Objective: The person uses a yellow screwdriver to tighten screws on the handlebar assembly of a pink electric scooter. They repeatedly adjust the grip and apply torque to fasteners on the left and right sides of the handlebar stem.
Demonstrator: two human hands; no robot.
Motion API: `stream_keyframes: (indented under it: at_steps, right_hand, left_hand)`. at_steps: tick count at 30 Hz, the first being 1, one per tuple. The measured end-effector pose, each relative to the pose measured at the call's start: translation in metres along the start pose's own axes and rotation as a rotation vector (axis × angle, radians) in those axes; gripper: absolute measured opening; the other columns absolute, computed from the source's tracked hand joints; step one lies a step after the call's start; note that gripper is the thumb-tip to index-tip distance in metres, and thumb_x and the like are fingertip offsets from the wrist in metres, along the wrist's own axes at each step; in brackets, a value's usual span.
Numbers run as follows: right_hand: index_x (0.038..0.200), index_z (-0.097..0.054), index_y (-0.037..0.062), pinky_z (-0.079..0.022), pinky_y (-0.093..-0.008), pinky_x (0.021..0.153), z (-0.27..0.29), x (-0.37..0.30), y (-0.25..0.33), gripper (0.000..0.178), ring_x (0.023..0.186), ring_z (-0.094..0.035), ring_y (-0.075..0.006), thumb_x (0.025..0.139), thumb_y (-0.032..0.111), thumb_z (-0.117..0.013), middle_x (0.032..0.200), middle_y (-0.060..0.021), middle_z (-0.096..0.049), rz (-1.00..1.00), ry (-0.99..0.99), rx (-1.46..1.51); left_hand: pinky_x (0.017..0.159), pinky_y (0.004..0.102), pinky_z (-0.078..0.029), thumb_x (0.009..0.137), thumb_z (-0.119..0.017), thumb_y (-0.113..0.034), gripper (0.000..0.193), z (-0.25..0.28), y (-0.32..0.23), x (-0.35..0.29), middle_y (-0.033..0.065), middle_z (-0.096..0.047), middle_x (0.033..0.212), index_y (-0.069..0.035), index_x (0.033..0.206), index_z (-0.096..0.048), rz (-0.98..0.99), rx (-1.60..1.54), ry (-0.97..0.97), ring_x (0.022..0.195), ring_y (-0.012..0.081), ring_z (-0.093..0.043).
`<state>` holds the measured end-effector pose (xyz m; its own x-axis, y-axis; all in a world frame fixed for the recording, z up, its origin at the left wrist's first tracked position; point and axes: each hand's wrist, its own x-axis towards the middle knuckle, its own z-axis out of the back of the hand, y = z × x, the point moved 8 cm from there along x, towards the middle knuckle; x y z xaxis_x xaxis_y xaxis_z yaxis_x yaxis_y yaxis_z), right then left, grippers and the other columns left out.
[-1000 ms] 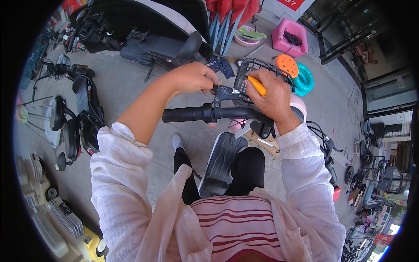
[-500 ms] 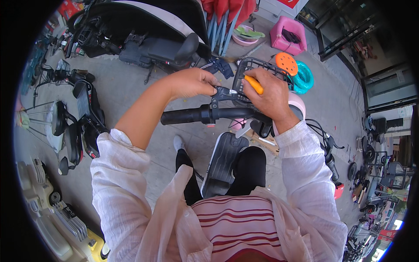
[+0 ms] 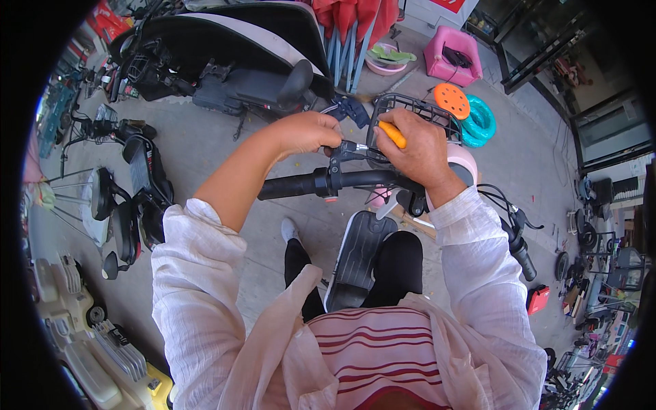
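An electric scooter's black handlebar [image 3: 362,179] crosses in front of me, with a left grip [image 3: 290,186] and a brake lever bracket [image 3: 337,160]. My left hand [image 3: 307,133] pinches the brake lever [image 3: 330,149] beside that bracket, thumb and fingers closed. A silver cable adjuster [image 3: 362,147] sticks out of the bracket toward my right hand [image 3: 425,147]. That hand is wrapped round an orange-handled tool [image 3: 392,134], whose working end I cannot make out. Behind both hands is a black wire basket [image 3: 417,102].
The scooter's footboard [image 3: 357,256] lies between my legs. Parked scooters [image 3: 253,85] stand ahead and to the left. Beyond the basket are an orange round stool top [image 3: 452,101], a teal ring [image 3: 480,121] and a pink armchair [image 3: 447,51]. A red box [image 3: 538,299] sits at right.
The whole view has shifted slightly. My hands stay at the brake lever, and the orange handle has moved a little left and turned slightly in my right hand.
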<state>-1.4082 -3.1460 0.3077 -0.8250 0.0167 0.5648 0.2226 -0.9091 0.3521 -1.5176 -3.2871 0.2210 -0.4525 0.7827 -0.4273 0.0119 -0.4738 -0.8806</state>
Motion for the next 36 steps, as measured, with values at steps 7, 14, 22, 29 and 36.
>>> stream_keyframes:
  at_steps: [7,14,22,29,36]
  right_hand:
    - [0.094,-0.064,0.0096,-0.054,-0.0412,0.062,0.000,-0.001,0.000,0.022,0.073,-0.070,-0.0320,0.084,0.026,-0.073,0.085,-0.0094,-0.070,-0.002,-0.002,0.000]
    - [0.095,-0.064,0.0095,-0.054,-0.0409,0.062,0.002,0.000,-0.001,0.022,0.074,-0.070,-0.0317,0.084,0.026,-0.073,0.085,-0.0093,-0.070,0.008,-0.011,0.005]
    - [0.096,-0.065,0.0102,-0.054,-0.0410,0.064,-0.005,0.005,0.000,0.021,0.076,-0.070,-0.0321,0.085,0.028,-0.072,0.087,-0.0100,-0.070,-0.008,0.014,0.008]
    - [0.099,-0.066,0.0033,-0.054,-0.0361,0.073,0.005,-0.003,0.000,0.015,0.079,-0.069,-0.0313,0.088,0.012,-0.071,0.089,-0.0150,-0.069,-0.031,0.001,0.054]
    - [0.101,-0.065,0.0013,-0.054,-0.0347,0.075,-0.001,-0.002,0.003,0.016,0.079,-0.069,-0.0264,0.089,0.010,-0.070,0.090,-0.0147,-0.069,-0.039,0.033,0.081]
  left_hand:
    - [0.065,0.0258,-0.040,0.082,-0.064,-0.021,0.016,0.000,-0.001,0.001,0.0009,-0.065,0.078,-0.006,0.086,-0.067,0.020,0.046,-0.014,0.074,0.0103,-0.059]
    - [0.066,0.0271,-0.042,0.079,-0.066,-0.024,0.021,0.000,-0.002,0.003,0.0029,-0.067,0.079,-0.005,0.086,-0.069,-0.001,0.075,-0.040,0.075,0.0121,-0.061]
    - [0.069,0.0281,-0.044,0.080,-0.068,-0.025,0.021,0.006,-0.002,-0.007,0.0043,-0.066,0.079,-0.005,0.085,-0.068,0.012,0.095,-0.064,0.075,0.0133,-0.061]
    - [0.072,0.0334,-0.050,0.074,-0.071,-0.036,0.037,-0.003,-0.014,0.005,0.0092,-0.073,0.084,-0.003,0.090,-0.074,-0.063,0.311,-0.088,0.080,0.0188,-0.068]
    - [0.076,0.0342,-0.051,0.074,-0.073,-0.033,0.035,0.001,0.006,0.013,0.0081,-0.075,0.088,-0.004,0.095,-0.077,-0.065,0.275,-0.116,0.085,0.0175,-0.069]
